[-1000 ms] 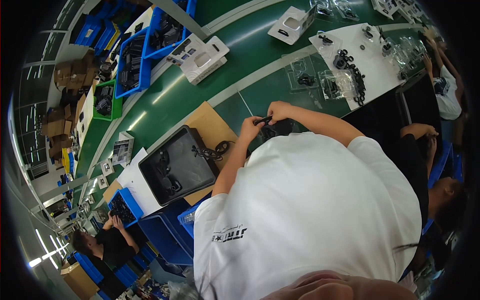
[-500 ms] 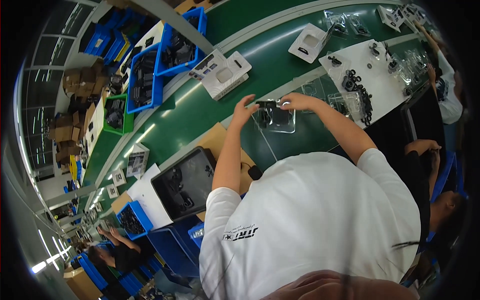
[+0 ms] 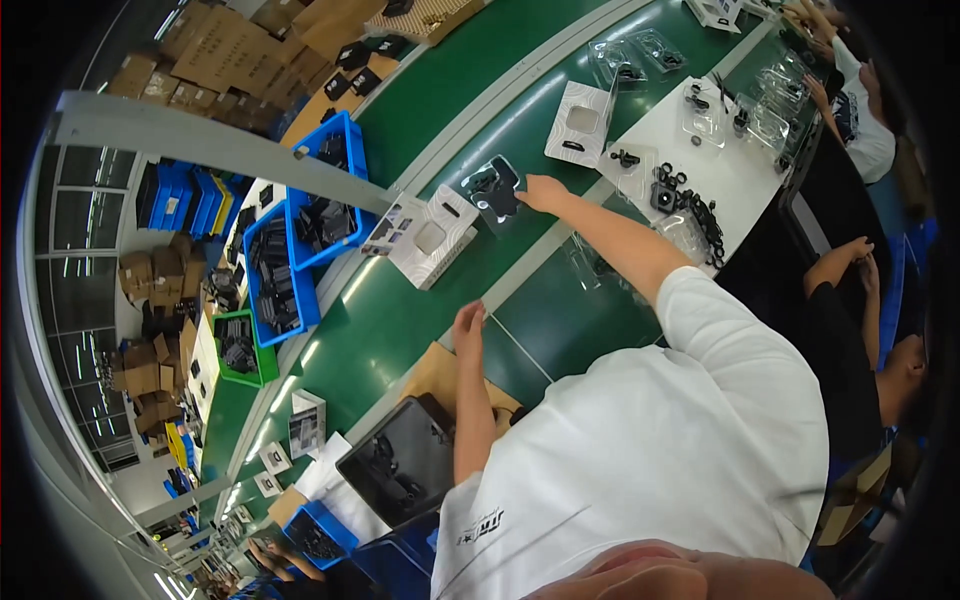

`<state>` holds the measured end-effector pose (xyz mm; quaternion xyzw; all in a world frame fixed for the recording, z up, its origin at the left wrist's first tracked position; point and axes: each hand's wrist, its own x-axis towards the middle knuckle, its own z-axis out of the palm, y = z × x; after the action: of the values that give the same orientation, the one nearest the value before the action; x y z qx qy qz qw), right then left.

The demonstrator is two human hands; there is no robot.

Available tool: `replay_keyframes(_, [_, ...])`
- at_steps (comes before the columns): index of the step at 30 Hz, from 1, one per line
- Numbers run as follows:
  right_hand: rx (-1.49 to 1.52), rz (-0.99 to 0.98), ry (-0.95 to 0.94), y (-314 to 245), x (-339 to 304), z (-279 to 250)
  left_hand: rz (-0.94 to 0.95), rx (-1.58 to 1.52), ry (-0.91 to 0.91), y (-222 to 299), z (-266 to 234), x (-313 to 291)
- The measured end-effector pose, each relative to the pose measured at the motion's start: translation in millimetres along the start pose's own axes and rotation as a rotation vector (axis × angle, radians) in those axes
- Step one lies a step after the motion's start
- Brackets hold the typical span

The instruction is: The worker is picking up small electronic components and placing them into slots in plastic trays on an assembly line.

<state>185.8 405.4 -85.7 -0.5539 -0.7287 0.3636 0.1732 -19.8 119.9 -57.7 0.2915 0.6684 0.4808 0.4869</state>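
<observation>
My right hand (image 3: 543, 194) reaches far out over the green conveyor belt. It grips the edge of a clear plastic blister tray (image 3: 507, 208) with black parts in it. The tray is just right of an opened white carton (image 3: 452, 212) that has a wavy pattern and a cut-out window. My left hand (image 3: 468, 328) is nearer to my body, above the belt's near edge, with fingers loosely bent and nothing seen in them.
Another white carton (image 3: 577, 125) and clear blister packs (image 3: 625, 62) lie farther right. A white work mat (image 3: 735, 170) bears black small parts. Blue bins (image 3: 272, 275), a green bin (image 3: 240, 345) and a dark grey tray (image 3: 400, 460) stand left. A metal post (image 3: 230, 145) crosses the belt. Co-workers sit at right.
Both hands were together at the blister tray near the belt's edge. The right hand has carried the tray forward, over to the white carton; the left has let go and drawn back. The view has shifted.
</observation>
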Motion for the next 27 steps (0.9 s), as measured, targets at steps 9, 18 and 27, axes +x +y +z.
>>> replay_keyframes(9, [-0.029,-0.006,0.634,25.4,146.5,-274.2,-0.069,-0.060,0.224,13.2,-24.4,3.1])
replay_keyframes(18, [-0.741,0.097,0.336,310.2,232.4,-286.2,-0.253,-0.006,0.206,-17.6,-25.7,32.8])
replay_keyframes(27, [0.102,0.006,0.405,435.9,227.1,-292.8,-0.212,0.037,0.060,-17.3,-14.3,32.7])
